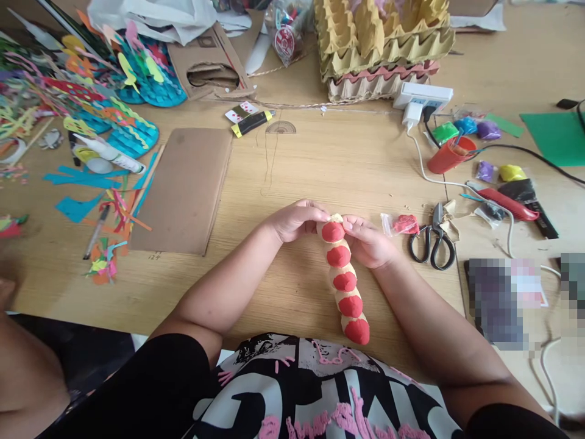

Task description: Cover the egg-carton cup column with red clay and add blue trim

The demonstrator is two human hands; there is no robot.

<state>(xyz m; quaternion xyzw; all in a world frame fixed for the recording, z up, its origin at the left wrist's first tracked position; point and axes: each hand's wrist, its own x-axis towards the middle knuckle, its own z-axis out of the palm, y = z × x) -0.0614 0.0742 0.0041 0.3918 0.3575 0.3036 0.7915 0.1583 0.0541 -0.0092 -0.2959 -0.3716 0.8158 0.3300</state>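
Note:
A strip of egg carton cups [345,281] runs from between my hands down toward my body. Its bumps are pale with red patches on top, several in a row. My left hand [301,221] pinches the far end of the strip from the left. On the other side of that same end, my right hand [368,241] grips it with thumb and fingers. Right of my right hand lies a piece of red clay [406,224] on clear plastic, beside black-handled scissors [434,238].
Egg trays [384,49] are stacked at the back, near a white power strip [425,96]. A red cup [450,155] and clay packets stand right. A cardboard sheet [183,189], glue bottle [112,153] and paper crafts lie left. Another person's arm shows at far left.

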